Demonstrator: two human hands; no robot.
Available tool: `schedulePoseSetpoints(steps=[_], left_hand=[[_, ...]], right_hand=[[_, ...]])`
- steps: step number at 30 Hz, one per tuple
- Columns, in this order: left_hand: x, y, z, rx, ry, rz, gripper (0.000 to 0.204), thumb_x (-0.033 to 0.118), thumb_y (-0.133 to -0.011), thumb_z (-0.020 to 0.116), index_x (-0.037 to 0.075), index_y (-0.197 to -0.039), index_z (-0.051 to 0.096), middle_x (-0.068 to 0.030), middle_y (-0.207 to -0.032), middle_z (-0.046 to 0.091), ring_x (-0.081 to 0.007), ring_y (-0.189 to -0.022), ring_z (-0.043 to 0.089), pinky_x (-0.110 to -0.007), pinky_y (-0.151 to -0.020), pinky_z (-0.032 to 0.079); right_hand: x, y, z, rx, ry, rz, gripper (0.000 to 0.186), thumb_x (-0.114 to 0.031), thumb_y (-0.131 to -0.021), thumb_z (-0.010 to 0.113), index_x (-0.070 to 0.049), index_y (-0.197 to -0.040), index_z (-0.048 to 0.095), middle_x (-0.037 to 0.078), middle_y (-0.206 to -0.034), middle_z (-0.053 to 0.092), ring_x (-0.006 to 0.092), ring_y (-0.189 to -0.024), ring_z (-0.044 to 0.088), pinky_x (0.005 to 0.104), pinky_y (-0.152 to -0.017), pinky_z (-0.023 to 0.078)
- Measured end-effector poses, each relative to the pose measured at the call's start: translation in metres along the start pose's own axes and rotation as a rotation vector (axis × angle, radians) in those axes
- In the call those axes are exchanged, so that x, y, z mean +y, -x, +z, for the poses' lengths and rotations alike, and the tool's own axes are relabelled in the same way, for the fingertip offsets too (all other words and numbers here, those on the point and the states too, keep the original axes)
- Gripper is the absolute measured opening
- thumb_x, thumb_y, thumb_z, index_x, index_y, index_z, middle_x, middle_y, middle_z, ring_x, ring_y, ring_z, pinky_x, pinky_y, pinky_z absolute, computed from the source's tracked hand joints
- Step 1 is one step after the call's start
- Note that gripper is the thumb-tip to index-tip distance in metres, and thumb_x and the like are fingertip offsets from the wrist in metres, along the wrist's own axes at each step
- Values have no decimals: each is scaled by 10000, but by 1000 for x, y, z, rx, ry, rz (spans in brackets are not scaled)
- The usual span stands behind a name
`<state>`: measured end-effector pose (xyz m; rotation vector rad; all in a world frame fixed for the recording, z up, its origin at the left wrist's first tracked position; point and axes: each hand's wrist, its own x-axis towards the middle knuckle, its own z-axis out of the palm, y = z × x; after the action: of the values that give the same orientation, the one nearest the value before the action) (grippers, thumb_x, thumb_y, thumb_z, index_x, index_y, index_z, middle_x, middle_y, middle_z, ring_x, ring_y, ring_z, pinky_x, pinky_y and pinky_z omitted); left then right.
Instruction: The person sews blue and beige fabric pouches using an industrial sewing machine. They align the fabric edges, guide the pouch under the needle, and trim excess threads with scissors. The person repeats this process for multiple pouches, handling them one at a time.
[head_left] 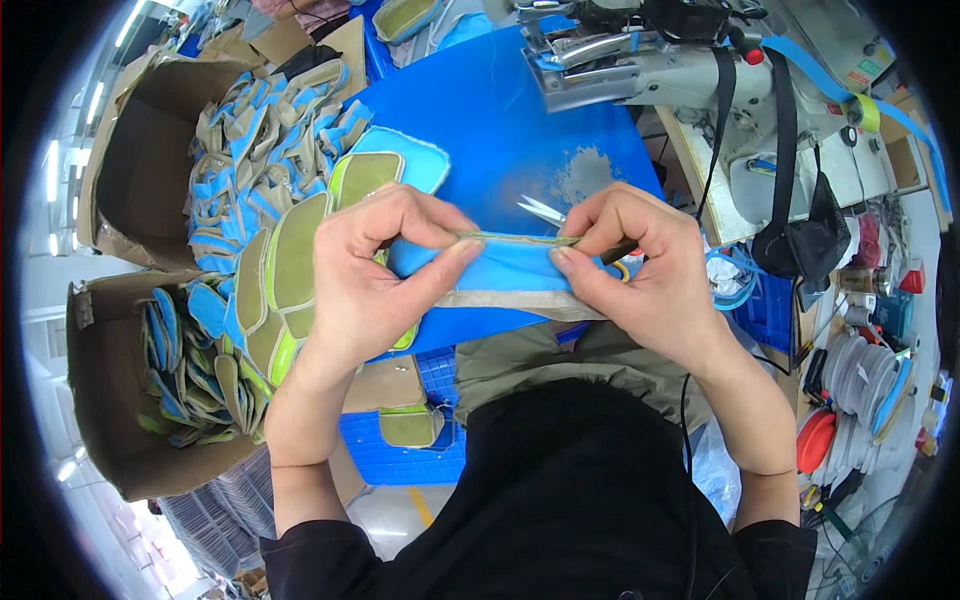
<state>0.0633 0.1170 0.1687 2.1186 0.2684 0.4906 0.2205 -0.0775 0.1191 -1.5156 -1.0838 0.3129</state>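
1. The blue cloth piece [505, 268] is stretched between the two hands, above the near part of the blue bench [490, 100], in front of the person's dark top [570, 490].
2. Its main face is a plain, bright light blue, mostly smooth, with soft shading below the upper edge. It looks wider than it is tall.
3. Along the top runs a narrow, yellowish-olive edge [525, 239], pulled nearly straight from one pinch to the other.
4. Along the bottom shows a broader beige strip [520, 301], duller than the blue and slightly curved, its right end reaching under the right hand.
5. The left hand [372, 268] is clamped on the upper left corner, thumb against forefinger.
6. The right hand [650, 262] is clamped on the upper right corner in a matching pinch, so the hands stand apart with the cloth taut between them.
7. The scissors [541, 209] show their blades just beside the right fingers, pointing up and left; the palm hides much of the rest, so I cannot tell whether they are held or lying on the bench.
8. Olive pads [293, 255] with lime edging lie overlapped beside the left hand, and a pale-blue pad [425, 165] lies just beyond them.
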Motion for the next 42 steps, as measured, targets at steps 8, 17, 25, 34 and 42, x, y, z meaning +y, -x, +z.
schedulePoseSetpoints(steps=[8, 17, 25, 34, 42], left_hand=[[1, -2, -5, 9, -51, 25, 180, -39, -773, 823, 20, -746, 655, -103, -873, 749, -165, -811, 696, -289, -739, 521], [3, -14, -10, -70, -26, -11, 176, -40, -786, 806, 14, -743, 644, -99, -882, 746, -138, -812, 682, -276, -739, 523], [-1, -65, -26, -394, 25, 21, 223, -34, -797, 809, 25, -729, 605, -87, -880, 731, -139, -817, 684, -277, -745, 532], [-36, -137, -25, -676, 173, 0, 217, 16, -821, 833, 38, -786, 620, -61, -894, 719, -133, -874, 685, -280, -798, 529], [-45, -202, -32, -648, -41, -86, 348, 171, -838, 859, 23, -1120, 718, -77, -1034, 734, -155, -945, 656, -311, -859, 527]], right_hand=[[-2, -4, 2, -11, 9, 25, 195, -105, -803, 825, -33, -768, 648, 80, -847, 706, 201, -728, 676, 310, -621, 490], [-3, -7, -2, -44, 47, 73, 215, -127, -832, 813, -30, -793, 626, 80, -819, 701, 195, -694, 668, 316, -593, 484], [-18, -22, -20, -405, -374, 516, 207, -81, -956, 713, -6, -1148, 738, -32, -744, 650, 21, -665, 554, 235, -565, 433], [6, -27, -3, -175, -846, 646, 246, -107, -979, 721, 53, -1167, 721, 50, -971, 751, 59, -826, 656, 231, -747, 524], [20, -66, -5, -3, -1037, 710, 250, -92, -958, 727, 55, -1161, 719, 89, -1036, 750, 103, -891, 680, 265, -808, 544]])
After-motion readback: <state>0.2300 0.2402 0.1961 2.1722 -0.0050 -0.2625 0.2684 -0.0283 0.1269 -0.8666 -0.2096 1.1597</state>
